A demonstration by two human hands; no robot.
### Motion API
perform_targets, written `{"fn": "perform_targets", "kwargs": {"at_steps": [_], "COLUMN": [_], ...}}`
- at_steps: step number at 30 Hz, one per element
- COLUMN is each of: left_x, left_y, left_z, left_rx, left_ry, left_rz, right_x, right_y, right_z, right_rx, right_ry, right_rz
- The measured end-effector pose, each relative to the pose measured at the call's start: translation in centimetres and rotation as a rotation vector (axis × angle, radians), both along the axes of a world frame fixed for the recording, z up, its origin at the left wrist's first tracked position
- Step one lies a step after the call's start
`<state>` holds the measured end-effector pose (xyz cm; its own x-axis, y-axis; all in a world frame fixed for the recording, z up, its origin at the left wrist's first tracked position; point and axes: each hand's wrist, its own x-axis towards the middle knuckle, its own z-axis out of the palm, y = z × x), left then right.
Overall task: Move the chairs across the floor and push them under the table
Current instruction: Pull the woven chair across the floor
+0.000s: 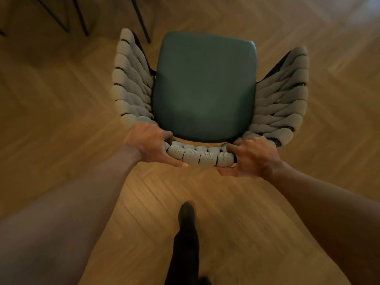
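Grip: left hand (149, 144) and right hand (251, 156) each clasp the chair (203, 85) backrest.
Heading: seat points to frame top; dark legs (141, 21) upper left, left hand nearer.

Herringbone wood floor (61, 120) in warm light — thin black furniture legs (140, 19) stand well beyond the left fingers (165, 135).

On my feed the left forearm (72, 202) and the right forearm (329, 204) are bare along their whole visible length. So are the left hand (151, 146) and the right hand (256, 157), where I can see knuckles and tendons standing out. Between the arms I see black trousers (185, 251) above a dark shoe (186, 212), blurred. A second shoe (204, 281) shows at the near edge.
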<state>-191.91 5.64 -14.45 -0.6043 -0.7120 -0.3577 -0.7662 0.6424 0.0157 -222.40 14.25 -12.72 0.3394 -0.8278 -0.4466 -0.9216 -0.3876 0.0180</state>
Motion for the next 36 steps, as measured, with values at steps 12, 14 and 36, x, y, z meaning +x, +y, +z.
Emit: {"fn": "perform_targets", "kwargs": {"at_steps": [12,14,36], "left_x": [-3.7,-4.0,-10.4], "left_y": [-17.6,-20.2,-46.2], "left_z": [-0.8,-0.8,-0.3], "left_rx": [-0.001,-0.011,-0.029], "left_ry": [0.100,0.110,0.091], "left_rz": [-0.018,-0.031,-0.071], "right_x": [-4.3,-4.7,-11.3], "right_y": [-16.5,-18.9,-44.3], "right_z": [-1.3,-1.6,-2.3], "right_rx": [-0.064,-0.071,-0.047], "right_ry": [-0.039,-0.044,-0.101], "right_rz": [-0.038,-0.044,-0.050]}}
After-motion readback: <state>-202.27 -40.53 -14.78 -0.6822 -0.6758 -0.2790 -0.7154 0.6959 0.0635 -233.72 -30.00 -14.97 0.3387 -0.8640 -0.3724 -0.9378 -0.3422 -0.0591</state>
